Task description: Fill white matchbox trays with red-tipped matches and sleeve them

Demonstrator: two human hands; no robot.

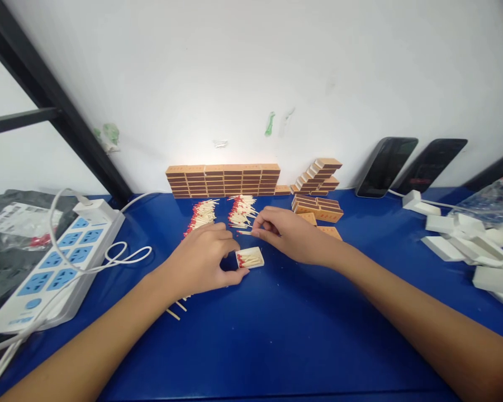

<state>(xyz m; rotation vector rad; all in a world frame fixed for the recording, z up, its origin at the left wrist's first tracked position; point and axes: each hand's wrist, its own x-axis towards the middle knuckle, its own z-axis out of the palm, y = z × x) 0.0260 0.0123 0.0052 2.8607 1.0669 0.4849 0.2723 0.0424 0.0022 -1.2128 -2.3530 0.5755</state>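
My left hand (205, 257) is closed on a small white matchbox tray (257, 263), with the thumb at its near side and the fingers at its left end. Several red-headed matches (250, 259) lie in that tray. Beyond and right of the tray, my right hand (279, 231) has thumb and fingertips pinched on the end of a match (245, 233), whose red head points left. Just past these fingertips is a loose pile of matches (242, 211). Another match pile (203, 215) is partly covered by my left hand, and several sticks (174, 314) show below its wrist.
Stacked matchboxes (224, 181) line the wall, with a leaning stack (318, 176) and further boxes (318, 207) to the right. Two phones (386, 167) rest against the wall. White empty trays (469, 243) pile up far right. A power strip (62, 262) with cables stands left.
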